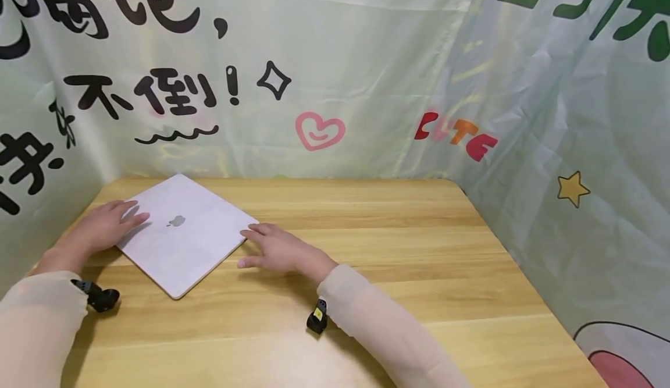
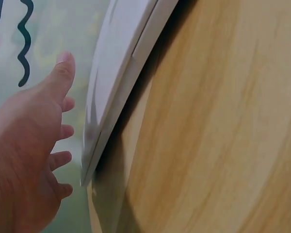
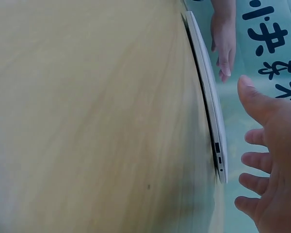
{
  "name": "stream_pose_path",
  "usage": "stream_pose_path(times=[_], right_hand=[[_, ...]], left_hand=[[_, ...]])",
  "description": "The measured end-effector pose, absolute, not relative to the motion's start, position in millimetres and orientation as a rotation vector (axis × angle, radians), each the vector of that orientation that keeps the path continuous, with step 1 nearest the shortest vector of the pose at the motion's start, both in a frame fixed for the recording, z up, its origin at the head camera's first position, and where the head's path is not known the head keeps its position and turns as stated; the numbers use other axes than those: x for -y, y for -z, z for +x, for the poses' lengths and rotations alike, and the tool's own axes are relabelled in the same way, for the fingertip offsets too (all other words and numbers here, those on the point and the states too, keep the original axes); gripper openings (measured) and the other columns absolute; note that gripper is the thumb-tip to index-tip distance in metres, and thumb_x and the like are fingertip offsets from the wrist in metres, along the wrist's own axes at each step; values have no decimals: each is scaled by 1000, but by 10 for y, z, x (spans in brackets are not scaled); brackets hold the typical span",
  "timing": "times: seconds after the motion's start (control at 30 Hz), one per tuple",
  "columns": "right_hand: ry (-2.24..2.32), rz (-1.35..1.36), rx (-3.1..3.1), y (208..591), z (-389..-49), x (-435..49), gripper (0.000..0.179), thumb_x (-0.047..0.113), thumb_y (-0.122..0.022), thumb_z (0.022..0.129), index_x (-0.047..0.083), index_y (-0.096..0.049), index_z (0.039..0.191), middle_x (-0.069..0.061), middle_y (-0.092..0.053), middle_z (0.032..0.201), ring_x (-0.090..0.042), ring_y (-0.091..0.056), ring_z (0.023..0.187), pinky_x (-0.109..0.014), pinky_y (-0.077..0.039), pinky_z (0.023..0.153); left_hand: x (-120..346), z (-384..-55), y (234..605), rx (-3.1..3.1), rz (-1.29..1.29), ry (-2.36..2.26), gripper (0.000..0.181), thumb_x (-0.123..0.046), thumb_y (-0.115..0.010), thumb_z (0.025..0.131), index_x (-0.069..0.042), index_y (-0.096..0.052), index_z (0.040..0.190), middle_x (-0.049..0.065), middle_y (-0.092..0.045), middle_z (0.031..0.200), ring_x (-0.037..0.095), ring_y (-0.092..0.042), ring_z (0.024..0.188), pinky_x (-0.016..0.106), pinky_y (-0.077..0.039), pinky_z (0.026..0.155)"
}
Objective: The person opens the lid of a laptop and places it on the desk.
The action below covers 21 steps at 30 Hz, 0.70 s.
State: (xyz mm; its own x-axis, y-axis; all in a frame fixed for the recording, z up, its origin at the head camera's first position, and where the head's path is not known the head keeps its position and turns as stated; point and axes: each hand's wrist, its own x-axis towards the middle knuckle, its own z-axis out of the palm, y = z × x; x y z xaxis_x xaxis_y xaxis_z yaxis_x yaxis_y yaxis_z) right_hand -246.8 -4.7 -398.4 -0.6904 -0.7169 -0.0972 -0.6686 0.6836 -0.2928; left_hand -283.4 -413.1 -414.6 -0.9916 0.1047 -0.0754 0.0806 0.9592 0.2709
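Note:
A closed silver laptop (image 1: 196, 248) with an apple logo lies turned cornerwise on the left part of the wooden table. My left hand (image 1: 107, 223) is at its left corner, fingers spread and thumb over the lid's edge. At the opposite corner is my right hand (image 1: 282, 251), with fingers extended and the thumb apart. In the left wrist view the left hand (image 2: 29, 150) is relaxed beside the laptop's edge (image 2: 121, 77). Ports show along the laptop's side (image 3: 211, 107) in the right wrist view, near the loosely spread right hand (image 3: 276, 155). Whether either hand touches it, I cannot tell.
The wooden table (image 1: 398, 271) extends to the right and front of the laptop. Printed cloth (image 1: 366, 56) hangs behind the table and along both sides. A small black camera is worn on each wrist, over beige sleeves (image 1: 377, 324).

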Motion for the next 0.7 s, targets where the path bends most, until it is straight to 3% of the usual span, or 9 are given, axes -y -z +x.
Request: stream_pose_path(times=[0.27, 0.7], right_hand=[[199, -1143, -2686, 4019, -2478, 135, 81, 69, -38, 92, 23, -21, 157, 0, -15, 163, -17, -12, 148, -25, -11, 118], [70, -1162, -2683, 4100, -2480, 208, 78, 70, -32, 93, 25, -23, 157, -1, -16, 163, -18, -12, 148, -28, -11, 119]], left_hand=[[4217, -2885, 4233, -2959, 131, -464, 94, -63, -26, 100, 21, -19, 142, 48, -16, 140, 65, -14, 127, 72, -14, 103], [4317, -2879, 4262, -2976, 93, -493, 95, -61, -25, 101, 24, -17, 140, 50, -16, 138, 65, -15, 126, 73, -15, 102]])
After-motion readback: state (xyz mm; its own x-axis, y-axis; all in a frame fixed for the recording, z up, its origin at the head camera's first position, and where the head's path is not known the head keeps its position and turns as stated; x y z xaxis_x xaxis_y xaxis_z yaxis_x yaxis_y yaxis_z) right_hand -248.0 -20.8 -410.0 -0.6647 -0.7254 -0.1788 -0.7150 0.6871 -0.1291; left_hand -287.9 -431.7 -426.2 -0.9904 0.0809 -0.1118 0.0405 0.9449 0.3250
